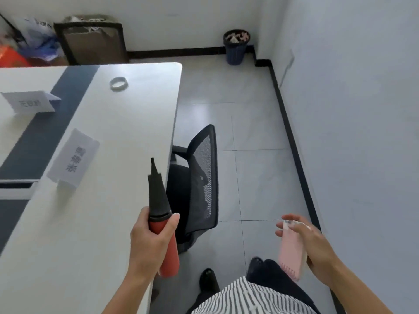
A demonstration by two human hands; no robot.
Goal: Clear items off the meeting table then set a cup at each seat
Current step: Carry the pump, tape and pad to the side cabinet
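Observation:
My left hand grips a red hand pump with a long black nozzle, held upright over the right edge of the white meeting table. My right hand holds a pink flat object with a comb-like lower edge, out over the floor to the right. A whitish ring lies near the table's far end. Two folded paper name cards stand on the table, one in the middle and one at the far left.
A black mesh office chair is pushed against the table's right side. A dark waste bin full of paper stands in the far corner. Another chair and bags sit behind the table. A wall runs along the right, with grey tiled floor between.

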